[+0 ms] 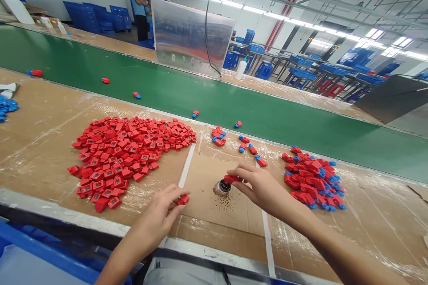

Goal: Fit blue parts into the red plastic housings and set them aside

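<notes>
My left hand [160,210] pinches a small red plastic block [183,199] between thumb and fingers, low over the table left of the cardboard sheet [205,218]. In my right hand [256,181] is a red plastic piece [231,179], held at the rim of a small round jar [223,186] with dark contents. Dark specks lie on the cardboard around the jar. To the left spreads a big pile of red blocks [130,147], several showing square openings. On the right is a heap of red-and-blue pieces [314,178], beyond my right forearm.
A green conveyor belt [267,118] crosses behind the table, carrying a few red-and-blue pieces [136,95]. Past it stand a metal panel [190,38] and a white bottle [241,69]. Blue parts [7,106] lie at far left. A person [138,2] stands in the background.
</notes>
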Motion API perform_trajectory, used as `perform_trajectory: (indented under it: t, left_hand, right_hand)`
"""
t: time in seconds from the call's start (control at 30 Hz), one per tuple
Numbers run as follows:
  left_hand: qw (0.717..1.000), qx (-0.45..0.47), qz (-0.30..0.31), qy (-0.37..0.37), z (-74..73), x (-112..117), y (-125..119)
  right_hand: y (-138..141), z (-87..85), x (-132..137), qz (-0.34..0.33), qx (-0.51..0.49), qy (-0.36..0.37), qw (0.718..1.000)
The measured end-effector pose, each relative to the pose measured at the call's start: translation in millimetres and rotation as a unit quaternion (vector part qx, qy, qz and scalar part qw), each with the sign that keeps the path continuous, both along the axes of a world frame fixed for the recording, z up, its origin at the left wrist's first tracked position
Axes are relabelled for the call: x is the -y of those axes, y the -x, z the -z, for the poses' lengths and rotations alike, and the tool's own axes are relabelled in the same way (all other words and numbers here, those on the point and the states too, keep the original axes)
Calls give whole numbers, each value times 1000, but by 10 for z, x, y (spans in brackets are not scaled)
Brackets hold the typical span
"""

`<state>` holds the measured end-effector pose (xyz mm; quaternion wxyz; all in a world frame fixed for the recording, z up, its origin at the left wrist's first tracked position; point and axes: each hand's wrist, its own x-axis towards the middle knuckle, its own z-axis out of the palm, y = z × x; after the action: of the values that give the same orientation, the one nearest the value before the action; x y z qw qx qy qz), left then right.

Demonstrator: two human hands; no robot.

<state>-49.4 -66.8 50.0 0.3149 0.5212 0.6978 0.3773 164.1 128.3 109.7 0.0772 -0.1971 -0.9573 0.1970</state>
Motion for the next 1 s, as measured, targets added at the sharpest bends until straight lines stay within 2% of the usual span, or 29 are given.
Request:
perform_trajectory:
  t: [0.07,0.13,0.2,0.33,0.47,0.53,0.6,0.67,0.8,0.87,1.0]
  left_hand:
    - [990,143,-5,-4,71,-46,-142]
    - [961,277,-4,-6,168,-125,-316]
    - [933,359,-6,-13,255,-220,-489]
    - [918,395,-22,-34,315,-374,-714]
    - [910,412,-35,-19,304,-404,-755]
    - [910,414,-36,-9,314,-384,-749]
    - [910,413,-30,-6,334,-358,-742]
    - [912,410,-13,-14,355,-334,-737]
    - [914,404,16,-29,365,-310,-726]
    - [915,401,22,-29,354,-309,-721]
    - [915,402,29,-29,332,-314,-716]
  right_hand:
    - [-86,-5,-25,40,-57,111,991]
    - [-165,-3,-30,84,-98,252,959]
    - [-227,14,-17,120,-118,354,920]
    - [-301,113,44,161,-146,443,870]
    - [-321,250,122,171,-175,528,813]
    - [-319,295,182,168,-178,547,801]
    - [-315,314,263,161,-174,532,813]
    - [-311,311,358,147,-171,489,842]
    - [-294,293,519,103,-173,328,923]
    - [-283,297,560,77,-165,249,951]
    - [-271,333,584,51,-149,204,966]
